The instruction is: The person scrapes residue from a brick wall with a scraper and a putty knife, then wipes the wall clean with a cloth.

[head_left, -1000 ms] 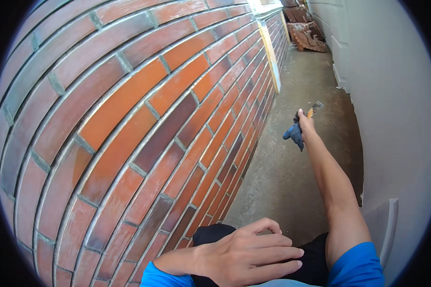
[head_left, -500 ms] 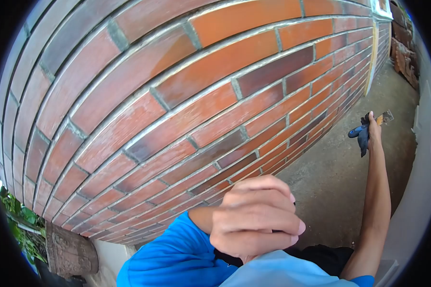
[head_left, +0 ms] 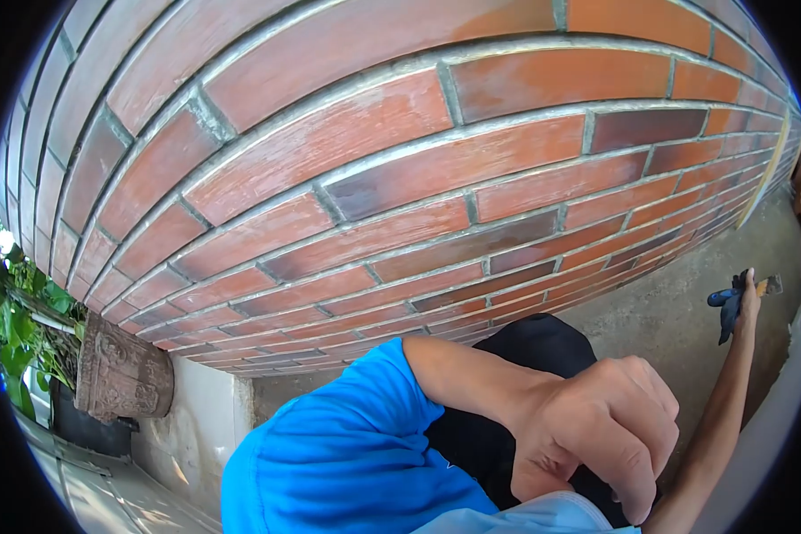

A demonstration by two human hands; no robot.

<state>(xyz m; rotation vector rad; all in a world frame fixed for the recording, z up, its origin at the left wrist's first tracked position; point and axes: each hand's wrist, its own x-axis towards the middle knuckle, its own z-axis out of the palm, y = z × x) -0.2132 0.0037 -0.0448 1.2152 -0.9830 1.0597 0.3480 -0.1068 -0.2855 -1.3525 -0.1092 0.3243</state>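
Note:
My right hand (head_left: 750, 296) is stretched far out at the right edge, low over the concrete floor. It grips a blue cloth (head_left: 724, 309) together with a small tool (head_left: 768, 286) that has an orange handle and a dark tip. My left hand (head_left: 607, 429) is close to the camera with its fingers curled in, nothing visible in it, and it sits over my black shorts (head_left: 529, 351). A blue sleeve (head_left: 347, 445) covers my left upper arm.
A red brick wall (head_left: 400, 169) fills most of the view, very close on the left. The concrete floor (head_left: 685, 307) runs along its base. A carved stone planter (head_left: 120, 374) and green plants (head_left: 13, 320) stand at the lower left. A pale wall (head_left: 796, 374) borders the right.
The view has swung left and nearer to the brick wall. My left hand went from lying flat to curled. My right arm stays outstretched with the cloth and tool.

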